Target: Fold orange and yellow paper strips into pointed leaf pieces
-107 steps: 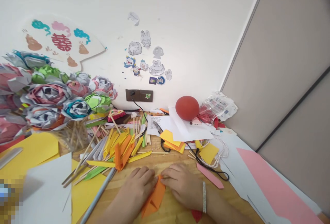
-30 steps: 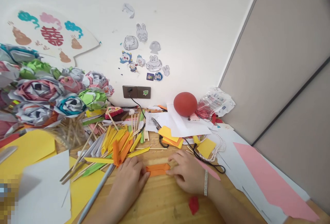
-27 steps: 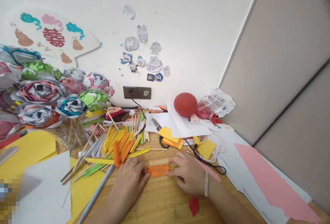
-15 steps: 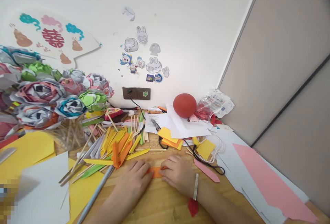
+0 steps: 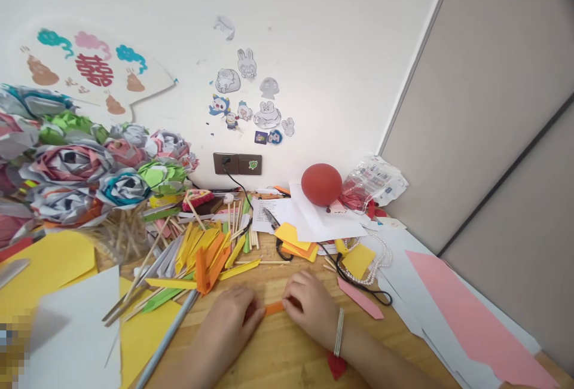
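Note:
A narrow folded strip of orange paper spans the gap between my two hands, just above or on the wooden table. My left hand pinches its left end between thumb and fingers. The right end is gripped by my right hand, with its fingers curled; a bracelet circles that wrist. Both ends of the strip are hidden by my fingers. Behind my left hand lies a pile of folded orange and yellow paper pieces. A pink paper strip rests right of my right hand.
Folded paper flowers crowd the left side. Yellow and white sheets lie below them beside a grey rod. Scissors, a red balloon, a black cord and pearl strings sit toward the back and right.
The orange paper has gone from a wider flat piece to a narrower strip, slightly tilted. My fingers have curled in from lying over it to pinching its ends.

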Tool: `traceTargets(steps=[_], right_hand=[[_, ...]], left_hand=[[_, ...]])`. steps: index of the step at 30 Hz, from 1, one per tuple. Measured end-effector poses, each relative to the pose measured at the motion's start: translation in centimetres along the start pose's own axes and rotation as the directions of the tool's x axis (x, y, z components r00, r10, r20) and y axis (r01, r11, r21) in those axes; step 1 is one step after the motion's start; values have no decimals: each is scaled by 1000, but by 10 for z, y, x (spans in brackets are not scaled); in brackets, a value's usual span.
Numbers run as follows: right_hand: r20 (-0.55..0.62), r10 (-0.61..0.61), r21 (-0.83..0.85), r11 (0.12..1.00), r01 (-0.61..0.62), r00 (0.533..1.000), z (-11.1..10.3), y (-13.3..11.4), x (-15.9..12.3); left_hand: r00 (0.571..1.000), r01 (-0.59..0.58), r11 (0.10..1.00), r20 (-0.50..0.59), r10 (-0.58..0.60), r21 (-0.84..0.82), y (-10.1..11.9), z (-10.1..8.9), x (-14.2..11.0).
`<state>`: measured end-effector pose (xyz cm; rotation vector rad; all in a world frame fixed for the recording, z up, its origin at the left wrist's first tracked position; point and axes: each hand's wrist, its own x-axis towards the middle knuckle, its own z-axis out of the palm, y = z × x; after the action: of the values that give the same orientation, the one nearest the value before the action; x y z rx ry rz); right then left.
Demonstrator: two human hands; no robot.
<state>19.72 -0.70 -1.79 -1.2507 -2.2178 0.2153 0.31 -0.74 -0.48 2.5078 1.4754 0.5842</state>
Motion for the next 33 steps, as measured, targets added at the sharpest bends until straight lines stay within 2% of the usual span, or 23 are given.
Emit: traceTargets(steps=[2, 4, 11, 14, 16, 20, 23, 26, 29, 31, 33], right_hand=[[9, 81, 8, 997, -81, 997, 1, 2, 0], [22, 137, -7, 991, -137, 990, 3, 4, 1], [87, 155, -83, 986, -148, 984, 4, 6, 0], [101, 98, -81, 993, -90, 990, 2, 5, -2], [121, 17, -63, 998, -10, 993, -1, 3, -2], [158, -168, -71, 981, 181, 973, -4, 0, -2], [149, -243, -107, 960, 260, 959, -1, 0, -3], [143, -264, -140, 949, 283, 954, 2, 3, -4], [174, -248, -148, 950, 274, 953, 0, 5, -6], [199, -232, -130, 957, 260, 952, -3, 6, -6], [216, -210, -80, 969, 232, 954, -8, 4, -7]], left_hand=[[998, 58, 998, 19, -58, 20, 3, -2, 0], [998, 64, 997, 26, -66, 39, 4, -2, 0], [1000, 13, 1000, 27, -13, 26, -2, 6, 0], [1000, -5, 1000, 25, 5, -1, -6, 10, -2], [999, -28, 1000, 21, 29, -12, -6, 12, -5], [991, -127, 992, -30, 128, 22, -1, 12, -10], [970, -229, 968, -63, 236, 101, 2, 11, -11], [948, -295, 940, -75, 311, 171, 2, 10, -10], [946, -298, 934, -71, 316, 195, 0, 7, -7], [957, -280, 943, -27, 289, 179, 0, 3, -6], [977, -214, 968, 40, 210, 129, 1, -2, -7]])
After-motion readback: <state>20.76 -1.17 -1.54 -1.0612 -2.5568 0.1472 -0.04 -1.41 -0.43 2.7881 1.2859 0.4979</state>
